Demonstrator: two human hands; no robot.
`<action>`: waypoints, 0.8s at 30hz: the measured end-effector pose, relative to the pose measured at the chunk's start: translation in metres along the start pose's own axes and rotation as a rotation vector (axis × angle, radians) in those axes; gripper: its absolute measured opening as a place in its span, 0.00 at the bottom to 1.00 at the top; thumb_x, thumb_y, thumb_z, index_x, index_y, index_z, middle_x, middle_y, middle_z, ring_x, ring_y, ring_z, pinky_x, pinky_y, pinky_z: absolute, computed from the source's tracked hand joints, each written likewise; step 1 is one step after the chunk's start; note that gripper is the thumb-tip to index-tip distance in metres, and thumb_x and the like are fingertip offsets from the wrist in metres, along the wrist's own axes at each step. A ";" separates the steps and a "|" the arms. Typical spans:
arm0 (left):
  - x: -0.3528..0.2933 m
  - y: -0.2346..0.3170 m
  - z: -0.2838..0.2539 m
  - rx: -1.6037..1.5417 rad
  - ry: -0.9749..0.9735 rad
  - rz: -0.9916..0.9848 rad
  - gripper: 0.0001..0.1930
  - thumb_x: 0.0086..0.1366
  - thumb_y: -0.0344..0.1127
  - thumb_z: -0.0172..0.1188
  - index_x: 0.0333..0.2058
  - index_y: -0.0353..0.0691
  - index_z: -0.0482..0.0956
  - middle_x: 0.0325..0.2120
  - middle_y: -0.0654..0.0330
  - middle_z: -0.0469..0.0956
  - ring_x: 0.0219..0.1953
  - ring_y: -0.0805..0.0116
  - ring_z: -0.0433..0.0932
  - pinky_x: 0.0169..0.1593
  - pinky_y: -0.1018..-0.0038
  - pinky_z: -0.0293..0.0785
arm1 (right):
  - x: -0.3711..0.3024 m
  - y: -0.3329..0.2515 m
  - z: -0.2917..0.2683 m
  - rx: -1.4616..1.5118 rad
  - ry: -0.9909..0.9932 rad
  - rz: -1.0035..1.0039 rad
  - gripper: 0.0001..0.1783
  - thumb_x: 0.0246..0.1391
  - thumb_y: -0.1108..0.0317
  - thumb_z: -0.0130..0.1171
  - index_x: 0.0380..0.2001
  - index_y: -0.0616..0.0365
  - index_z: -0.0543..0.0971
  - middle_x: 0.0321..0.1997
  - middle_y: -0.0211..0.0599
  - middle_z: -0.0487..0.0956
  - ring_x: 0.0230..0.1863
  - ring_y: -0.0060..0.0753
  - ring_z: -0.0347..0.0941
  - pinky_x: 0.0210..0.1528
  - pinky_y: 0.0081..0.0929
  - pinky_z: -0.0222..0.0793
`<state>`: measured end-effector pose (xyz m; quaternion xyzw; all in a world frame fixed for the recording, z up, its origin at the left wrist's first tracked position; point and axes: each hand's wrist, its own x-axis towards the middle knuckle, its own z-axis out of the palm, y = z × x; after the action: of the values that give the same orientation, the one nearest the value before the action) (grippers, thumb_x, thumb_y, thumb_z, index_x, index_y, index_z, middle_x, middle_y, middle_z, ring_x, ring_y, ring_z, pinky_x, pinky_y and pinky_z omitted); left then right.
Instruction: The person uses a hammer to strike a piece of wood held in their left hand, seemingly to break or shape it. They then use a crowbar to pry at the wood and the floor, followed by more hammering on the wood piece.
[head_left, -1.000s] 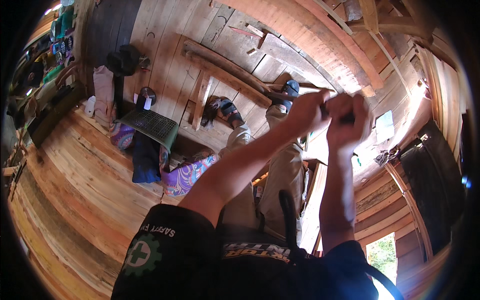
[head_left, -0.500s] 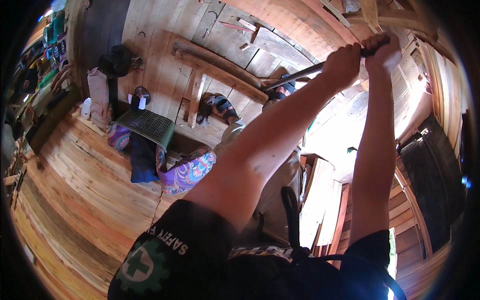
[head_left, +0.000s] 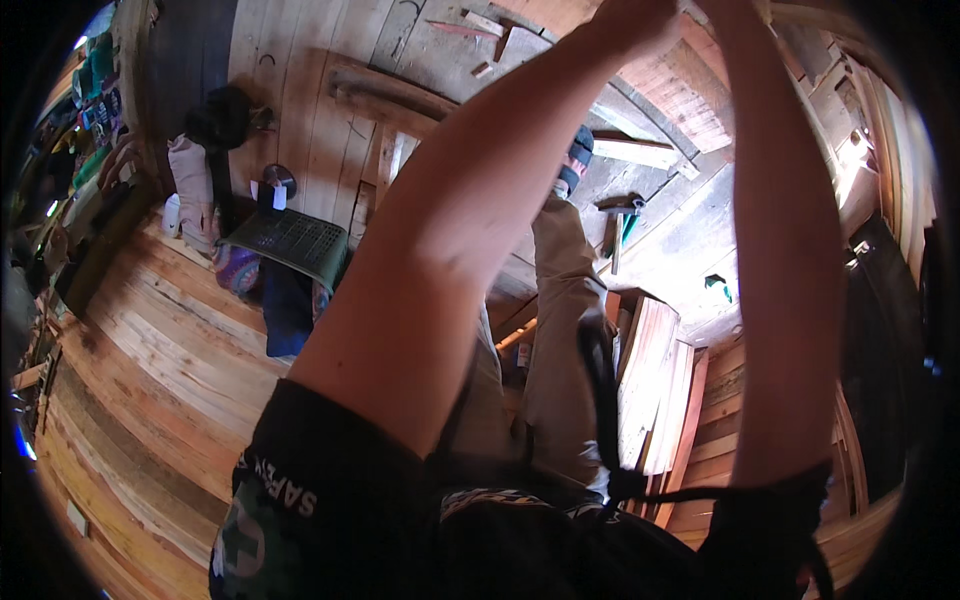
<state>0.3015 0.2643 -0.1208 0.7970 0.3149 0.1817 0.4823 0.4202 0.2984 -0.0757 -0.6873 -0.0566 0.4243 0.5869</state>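
Note:
Both of my arms reach up and away to the top edge of the head view. Only the wrist side of my left hand [head_left: 648, 22] shows there, beside the base of my right hand [head_left: 728, 5]. The fingers of both lie outside the picture, so whether they hold anything is hidden. Beneath them are a broad wooden board [head_left: 680, 100] and the plank floor. Between my forearms, a hammer-like tool [head_left: 622, 206] with a dark head lies on the floor. My sandalled foot [head_left: 577, 157] stands left of it.
A wooden beam [head_left: 390, 97] lies to the left, partly behind my left arm. Nearer stands an upturned green crate [head_left: 290, 245] over patterned cloth. Stacked planks [head_left: 655, 385] lean right of my legs, with a dark sheet [head_left: 875, 350] farther right. Wooden boards [head_left: 150, 330] fill the lower left.
My hands, earlier wrapped round a long dark metal bar, have moved up and mostly out of the picture. The bar has left view. The hammer-like tool and more of my leg now show.

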 end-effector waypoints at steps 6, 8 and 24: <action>-0.089 0.063 -0.044 -0.142 -0.033 -0.146 0.15 0.62 0.30 0.44 0.46 0.29 0.62 0.31 0.35 0.74 0.36 0.38 0.74 0.39 0.53 0.71 | -0.142 -0.023 0.005 0.128 -0.064 -0.048 0.19 0.57 0.60 0.45 0.15 0.55 0.63 0.11 0.32 0.59 0.14 0.28 0.54 0.22 0.30 0.56; -0.113 0.078 -0.042 -0.237 0.053 -0.076 0.10 0.60 0.30 0.49 0.38 0.31 0.67 0.30 0.41 0.73 0.35 0.42 0.74 0.39 0.55 0.70 | -0.174 -0.022 -0.008 0.095 -0.047 -0.115 0.19 0.56 0.60 0.46 0.13 0.55 0.62 0.11 0.32 0.59 0.14 0.27 0.53 0.22 0.29 0.54; -0.114 0.060 0.001 -0.147 0.068 -0.195 0.04 0.58 0.26 0.47 0.33 0.34 0.66 0.26 0.45 0.71 0.32 0.46 0.72 0.37 0.54 0.68 | -0.149 -0.026 -0.018 0.185 0.071 0.025 0.18 0.57 0.61 0.43 0.15 0.49 0.56 0.12 0.24 0.48 0.16 0.24 0.42 0.24 0.27 0.46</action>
<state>0.2374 0.1663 -0.0665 0.7184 0.3928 0.1834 0.5440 0.3481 0.2069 0.0223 -0.6455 0.0120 0.4103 0.6441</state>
